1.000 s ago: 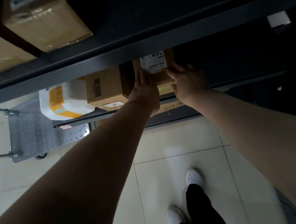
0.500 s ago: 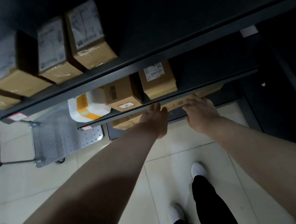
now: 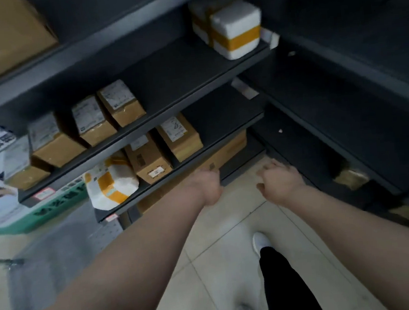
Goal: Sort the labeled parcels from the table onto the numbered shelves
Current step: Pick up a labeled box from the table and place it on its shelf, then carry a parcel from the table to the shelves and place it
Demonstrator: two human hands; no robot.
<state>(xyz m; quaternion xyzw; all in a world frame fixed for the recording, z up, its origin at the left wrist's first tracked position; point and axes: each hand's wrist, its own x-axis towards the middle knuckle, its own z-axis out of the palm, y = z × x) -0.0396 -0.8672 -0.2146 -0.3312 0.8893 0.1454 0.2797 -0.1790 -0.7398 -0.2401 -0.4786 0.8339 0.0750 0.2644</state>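
Observation:
A brown labeled parcel [image 3: 180, 138] lies on a low dark shelf [image 3: 222, 118], next to another brown box [image 3: 147, 160] and a white parcel with yellow tape [image 3: 111, 183]. My left hand [image 3: 207, 185] hangs in front of that shelf's edge, holding nothing. My right hand [image 3: 279, 181] hovers to the right over the floor, fingers loosely spread, also holding nothing. The shelf above [image 3: 177, 70] carries three brown labeled boxes [image 3: 90, 120] and a white foam box with yellow tape [image 3: 235, 30].
More dark shelving [image 3: 344, 116] runs along the right, with a small brown parcel [image 3: 350, 178] low down. A flat cardboard box [image 3: 225, 152] lies on the bottom level. A metal cart [image 3: 58, 256] stands at left on the tiled floor. My feet are below.
Both hands let go of the brown labeled parcel, now lying on the low shelf, and drew back from it. The view rose and swung right, showing more shelves.

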